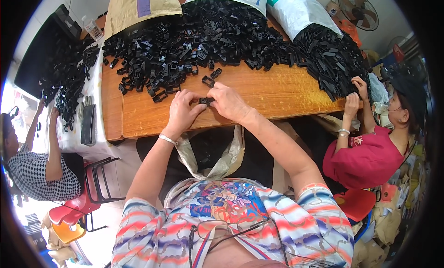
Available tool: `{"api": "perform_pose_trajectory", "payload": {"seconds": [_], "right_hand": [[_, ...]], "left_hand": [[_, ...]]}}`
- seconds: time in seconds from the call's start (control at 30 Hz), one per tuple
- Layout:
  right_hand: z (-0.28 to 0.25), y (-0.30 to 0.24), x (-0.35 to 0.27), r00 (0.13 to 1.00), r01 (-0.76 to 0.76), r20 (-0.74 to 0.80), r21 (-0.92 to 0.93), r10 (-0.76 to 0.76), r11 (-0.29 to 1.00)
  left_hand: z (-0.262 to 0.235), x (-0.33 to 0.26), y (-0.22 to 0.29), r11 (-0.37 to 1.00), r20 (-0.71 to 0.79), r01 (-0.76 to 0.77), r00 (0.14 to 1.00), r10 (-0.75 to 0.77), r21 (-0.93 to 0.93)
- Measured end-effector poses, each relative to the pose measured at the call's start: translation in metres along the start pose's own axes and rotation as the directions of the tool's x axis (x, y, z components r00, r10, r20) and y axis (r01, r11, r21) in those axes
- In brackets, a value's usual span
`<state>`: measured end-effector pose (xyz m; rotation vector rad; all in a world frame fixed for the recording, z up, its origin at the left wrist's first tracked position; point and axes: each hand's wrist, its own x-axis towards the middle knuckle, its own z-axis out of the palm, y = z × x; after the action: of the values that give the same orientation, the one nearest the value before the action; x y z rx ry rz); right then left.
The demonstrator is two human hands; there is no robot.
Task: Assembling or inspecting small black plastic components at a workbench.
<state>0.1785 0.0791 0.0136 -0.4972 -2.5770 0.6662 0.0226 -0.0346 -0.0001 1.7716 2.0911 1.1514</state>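
Observation:
Between my two hands, close to the table's front edge, is a small black plastic part (pixel 206 101), rectangular with openings. My left hand (pixel 183 110) pinches its left end with thumb and fingers. My right hand (pixel 230 103) grips the other end, its fingers curled and partly hidden behind the knuckles. Just beyond my right hand lie a couple of loose black frame-like pieces (pixel 215 73). Farther back spreads a large heap of similar black plastic pieces (pixel 185 43).
A brown paper sack (pixel 138 9) and white sacks (pixel 300 13) spill parts onto the wooden table (pixel 277 90). At right, a co-worker in a red shirt (pixel 365 157) handles long black strips (pixel 330 60). Another person (pixel 41 171) works at left. An open sack (pixel 210 168) hangs at my lap.

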Motion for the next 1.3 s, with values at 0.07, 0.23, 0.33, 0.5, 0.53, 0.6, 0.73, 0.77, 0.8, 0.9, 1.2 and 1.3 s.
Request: {"api": "perform_pose_trajectory", "payload": {"seconds": [0.07,0.23,0.33,0.5,0.53,0.6,0.73,0.77,0.8,0.9,1.2,1.3], "right_hand": [[0.0,0.001,-0.002,1.0,0.017,-0.016,0.028,-0.016,0.999],[0.0,-0.002,-0.004,0.998,-0.057,-0.019,0.112,0.059,0.992],[-0.008,0.004,-0.003,0.996,-0.085,0.029,0.16,0.081,0.983],[-0.021,0.028,0.004,0.97,-0.235,0.137,0.305,0.201,0.923],[-0.026,0.023,0.013,0.954,-0.3,0.071,0.295,0.292,0.907],[-0.017,0.034,0.027,0.967,-0.242,-0.039,0.186,0.253,0.952],[-0.001,0.047,0.051,0.966,-0.243,-0.098,-0.014,0.241,0.97],[-0.002,0.044,0.054,0.948,-0.319,-0.034,-0.056,0.317,0.946],[-0.004,0.043,0.058,0.944,-0.329,-0.028,-0.062,0.328,0.942],[-0.016,0.039,0.052,0.931,-0.366,0.007,-0.035,0.366,0.93],[-0.034,0.036,0.019,0.952,-0.297,-0.1,-0.086,0.289,0.951],[-0.029,0.022,0.015,0.953,-0.276,-0.084,0.151,0.29,0.949]], "left_hand": [[-0.004,0.002,-0.002,0.994,0.048,0.078,0.996,-0.074,-0.071],[-0.006,0.011,0.005,0.984,0.146,0.172,0.973,-0.178,0.05],[-0.006,0.011,0.004,0.993,0.144,0.07,0.986,-0.083,0.092],[-0.024,0.019,-0.001,0.969,0.492,0.246,0.846,-0.207,-0.016],[-0.025,0.023,0.0,0.935,0.485,0.318,0.85,-0.207,-0.159],[-0.016,0.034,0.01,0.994,0.154,0.083,0.985,-0.073,-0.064],[0.001,0.059,0.007,0.989,0.132,-0.018,0.991,-0.001,0.149],[0.004,0.061,0.002,0.989,0.129,-0.018,0.992,-0.002,0.15],[0.006,0.062,-0.002,0.986,0.119,-0.043,0.993,0.023,0.161],[0.007,0.057,0.0,0.987,0.127,-0.045,0.992,0.025,0.153],[0.004,0.039,0.005,0.994,0.082,-0.073,0.994,0.066,0.085],[0.006,0.036,0.0,0.996,0.081,-0.044,0.996,0.038,0.079]]}}
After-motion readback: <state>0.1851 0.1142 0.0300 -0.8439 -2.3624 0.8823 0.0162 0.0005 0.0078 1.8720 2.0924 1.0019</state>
